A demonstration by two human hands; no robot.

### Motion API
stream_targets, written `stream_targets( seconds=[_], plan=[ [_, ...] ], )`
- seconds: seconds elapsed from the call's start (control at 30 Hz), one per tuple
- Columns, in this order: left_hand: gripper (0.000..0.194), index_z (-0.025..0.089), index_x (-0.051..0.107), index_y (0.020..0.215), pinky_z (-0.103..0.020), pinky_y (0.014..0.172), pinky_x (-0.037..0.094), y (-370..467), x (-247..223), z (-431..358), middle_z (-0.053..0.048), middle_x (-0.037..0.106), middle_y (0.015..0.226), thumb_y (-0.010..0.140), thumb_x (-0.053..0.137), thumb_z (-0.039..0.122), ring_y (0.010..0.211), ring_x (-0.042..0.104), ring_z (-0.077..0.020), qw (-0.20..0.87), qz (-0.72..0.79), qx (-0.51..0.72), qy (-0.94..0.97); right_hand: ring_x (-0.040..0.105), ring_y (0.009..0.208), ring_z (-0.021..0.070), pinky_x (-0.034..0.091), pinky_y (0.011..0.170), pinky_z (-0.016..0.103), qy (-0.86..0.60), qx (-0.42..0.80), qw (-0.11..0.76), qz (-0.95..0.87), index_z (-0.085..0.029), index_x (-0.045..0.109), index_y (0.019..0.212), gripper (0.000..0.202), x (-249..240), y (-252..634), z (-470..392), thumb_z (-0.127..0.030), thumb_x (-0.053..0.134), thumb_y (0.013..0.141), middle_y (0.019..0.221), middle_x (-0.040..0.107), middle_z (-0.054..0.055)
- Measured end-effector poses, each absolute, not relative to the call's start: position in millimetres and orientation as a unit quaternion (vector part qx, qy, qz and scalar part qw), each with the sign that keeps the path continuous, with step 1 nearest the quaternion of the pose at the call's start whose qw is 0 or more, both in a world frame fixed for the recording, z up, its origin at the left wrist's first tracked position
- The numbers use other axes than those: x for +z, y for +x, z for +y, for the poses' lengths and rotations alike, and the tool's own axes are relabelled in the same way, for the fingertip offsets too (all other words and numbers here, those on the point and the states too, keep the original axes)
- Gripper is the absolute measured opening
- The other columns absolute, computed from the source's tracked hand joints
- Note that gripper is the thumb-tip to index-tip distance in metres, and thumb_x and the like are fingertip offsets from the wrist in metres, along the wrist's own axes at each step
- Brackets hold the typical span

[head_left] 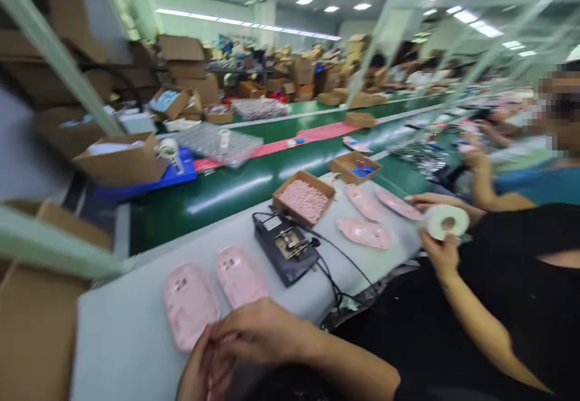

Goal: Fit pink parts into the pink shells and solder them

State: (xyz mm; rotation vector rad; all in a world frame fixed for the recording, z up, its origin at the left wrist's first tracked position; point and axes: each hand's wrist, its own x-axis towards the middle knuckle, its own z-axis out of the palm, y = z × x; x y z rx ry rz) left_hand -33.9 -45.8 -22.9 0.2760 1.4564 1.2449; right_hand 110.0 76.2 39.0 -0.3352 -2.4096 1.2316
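My left hand (202, 365) and my right hand (263, 331) meet at the table's near edge, fingers closed together. A blurred pinkish thing seems to lie between them, mostly hidden by the fingers. Just beyond lie two pink oval plastic shells, a left shell (190, 304) and a right shell (241, 277), each with small dark marks near its far end. Farther right sits a black box device (287, 247) with a metal fitting on top and black cables. Behind it stands a carton (304, 198) full of small pink pieces.
On the right, a co-worker in black holds a white roll (448, 223); several pink shells (365, 233) lie nearby. A small carton (356, 166) holds blue and red items. Beyond the table runs a green conveyor (217, 192). Cardboard boxes and a slanted pale post (58, 57) stand left.
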Motion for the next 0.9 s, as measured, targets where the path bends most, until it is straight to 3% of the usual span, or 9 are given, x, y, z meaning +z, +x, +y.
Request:
stream_targets(
  seconds=[0.07,0.23,0.47,0.63,0.73,0.8,0.9],
  plan=[
    [0.061,0.018,0.060,0.096,-0.013,0.035,0.015,-26.4,-8.4,-45.1,0.008,0.041,0.057,0.066,0.080,0.068,0.041,0.021,-0.0016,0.625,0.543,0.560,0.036,0.073,0.105,0.0148,0.055,0.097,0.022,-0.146,0.458,0.312,-0.820,-0.020,0.069,0.110,0.018,26.8,106.2,69.9,-0.024,0.066,0.092,0.111,0.077,0.005],
    [0.062,0.016,0.058,0.108,-0.017,0.042,0.017,-24.9,14.3,-37.4,0.007,0.044,0.052,0.083,0.062,0.071,0.045,0.029,-0.0065,0.592,0.564,0.543,0.189,0.071,0.107,0.0163,0.059,0.092,0.027,-0.176,0.384,0.432,-0.797,-0.023,0.058,0.109,0.023,19.5,104.0,64.9,-0.020,0.070,0.089,0.113,0.074,0.008],
    [0.059,0.014,0.060,0.101,-0.023,0.047,0.023,-36.5,15.7,-39.3,0.005,0.046,0.051,0.094,0.042,0.069,0.048,0.035,-0.0095,0.529,0.613,0.502,0.304,0.068,0.077,0.0140,0.058,0.067,0.024,-0.162,0.324,0.413,-0.836,-0.023,0.054,0.095,0.018,18.8,104.1,60.4,-0.027,0.071,0.091,0.084,0.068,0.003],
    [0.052,0.015,0.060,0.114,-0.021,0.046,0.025,-35.2,15.8,-40.4,0.008,0.042,0.052,0.093,0.055,0.062,0.048,0.036,-0.0090,0.517,0.606,0.532,0.288,0.071,0.083,0.0147,0.060,0.077,0.026,-0.126,0.308,0.398,-0.855,-0.022,0.062,0.103,0.011,18.7,102.6,60.4,-0.020,0.067,0.093,0.090,0.074,0.004],
    [0.052,0.013,0.066,0.109,-0.021,0.043,0.022,-37.5,11.6,-43.3,0.009,0.037,0.050,0.088,0.063,0.061,0.045,0.030,-0.0076,0.505,0.605,0.562,0.254,0.074,0.086,0.0155,0.062,0.083,0.029,-0.118,0.329,0.400,-0.847,-0.022,0.067,0.104,0.011,20.1,102.4,60.8,-0.018,0.065,0.094,0.094,0.077,0.004],
    [0.050,0.013,0.070,0.104,-0.021,0.042,0.023,-40.1,8.8,-47.1,0.007,0.041,0.051,0.087,0.065,0.060,0.045,0.030,-0.0073,0.469,0.626,0.569,0.252,0.075,0.089,0.0148,0.062,0.084,0.028,-0.135,0.369,0.387,-0.835,-0.023,0.069,0.105,0.012,21.0,103.1,60.3,-0.018,0.063,0.095,0.098,0.078,0.003],
    [0.043,0.015,0.076,0.101,-0.022,0.048,0.038,-42.7,8.5,-54.0,0.000,0.061,0.062,0.087,0.068,0.054,0.051,0.046,-0.0098,0.364,0.683,0.549,0.316,0.076,0.086,0.0146,0.062,0.082,0.025,-0.201,0.432,0.386,-0.790,-0.022,0.072,0.100,0.010,22.9,103.8,58.5,-0.019,0.065,0.094,0.095,0.079,0.003]
  ],
)
